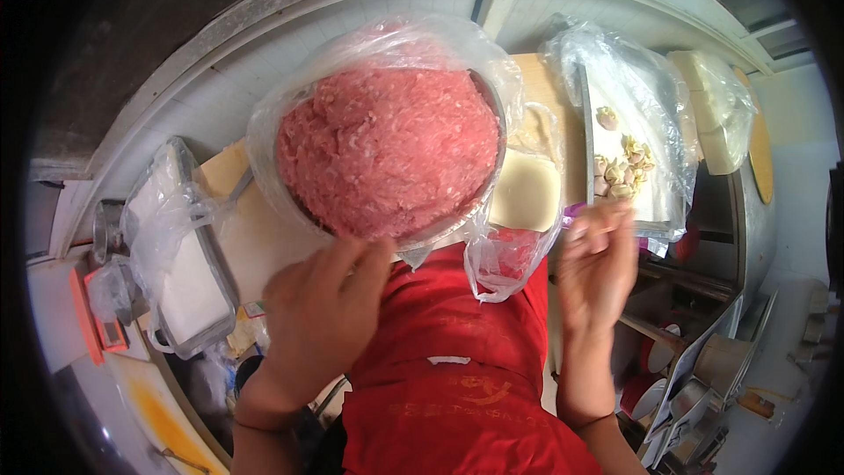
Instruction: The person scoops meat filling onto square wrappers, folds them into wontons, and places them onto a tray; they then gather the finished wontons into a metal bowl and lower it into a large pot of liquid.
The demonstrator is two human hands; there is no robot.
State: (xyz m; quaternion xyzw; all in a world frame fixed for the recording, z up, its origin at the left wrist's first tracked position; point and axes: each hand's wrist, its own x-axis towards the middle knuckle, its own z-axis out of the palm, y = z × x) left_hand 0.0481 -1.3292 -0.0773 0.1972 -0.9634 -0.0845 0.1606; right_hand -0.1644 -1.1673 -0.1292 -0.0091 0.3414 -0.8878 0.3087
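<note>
A large metal bowl (496,105) lined with clear plastic holds a big mound of raw minced meat (389,152). My left hand (323,316) is at the bowl's near rim, fingers bent and blurred; whether they grip anything is hidden. Right of the bowl, a stack of square dough wrappers (525,192) lies in a clear plastic bag (504,270). My right hand (599,270) is raised by the near left corner of a metal tray (589,138), its blurred fingers drawn together. Several small folded dumplings (623,168) sit on the tray's white lining, partly under plastic film (659,86).
Another plastic-wrapped tray (191,284) with a white surface stands at the left. Wrapped pale blocks (719,112) are beyond the dumpling tray. Lower right, shelves hold red-and-white bowls (643,399) and metal containers (691,399). A wall runs behind the wooden tabletop (254,247).
</note>
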